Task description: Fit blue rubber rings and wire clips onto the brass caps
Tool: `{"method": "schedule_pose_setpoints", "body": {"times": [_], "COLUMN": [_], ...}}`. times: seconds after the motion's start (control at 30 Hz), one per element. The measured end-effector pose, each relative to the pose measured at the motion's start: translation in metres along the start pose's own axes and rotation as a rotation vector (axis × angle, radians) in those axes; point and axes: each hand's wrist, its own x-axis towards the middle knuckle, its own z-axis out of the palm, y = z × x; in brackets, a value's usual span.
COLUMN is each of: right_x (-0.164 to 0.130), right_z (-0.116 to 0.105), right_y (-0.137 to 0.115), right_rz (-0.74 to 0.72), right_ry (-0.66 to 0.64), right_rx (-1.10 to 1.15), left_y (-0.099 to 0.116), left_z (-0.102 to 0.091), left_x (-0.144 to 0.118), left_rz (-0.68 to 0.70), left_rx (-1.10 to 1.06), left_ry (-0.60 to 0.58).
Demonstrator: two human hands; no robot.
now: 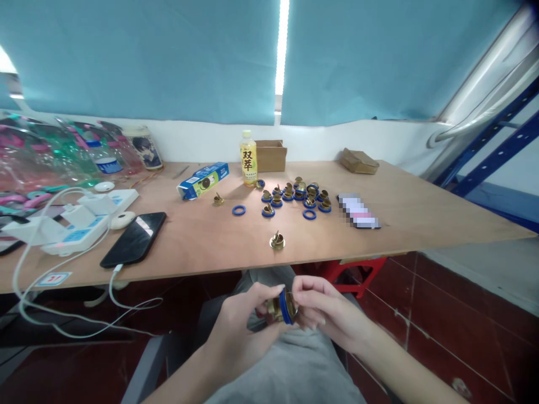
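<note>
A: Where's the part, which way?
B: Brass fitting (275, 307) w/ blue ring (287, 306) over my lap, below table edge (379, 255). Axis approx level, ring end facing right.
A: Hands?
B: Left hand (240, 328) and right hand (326, 311) together, fingers pinching it, palms inward.

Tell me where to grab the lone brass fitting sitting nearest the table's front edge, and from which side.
Take the brass fitting by the upright tab that sticks up from its round base, coming straight down from above with a thumb-and-finger pinch. The base lies flat on the table and looks too low to get under, and nothing stands close around it. Both hands are now busy with another fitting.
</note>
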Motion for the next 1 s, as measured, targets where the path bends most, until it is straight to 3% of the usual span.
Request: {"method": "schedule_pose_setpoints", "body": {"times": [0.37,1.0], "right_x": [0.006,0.008], "right_z": [-0.007,-0.005], "right_y": [0.008,0.011], "right_rz": [0.063,0.094], "right_ry": [0.072,0.109], "right_rx": [-0.086,-0.109], "left_y": [0.0,0.003], "left_z": [0.0,0.002], "left_x": [-0.001,0.002], "left_rz": [-0.039,0.015], "left_rx": [-0.042,-0.051], "left_ry": [-0.011,0.004]}}
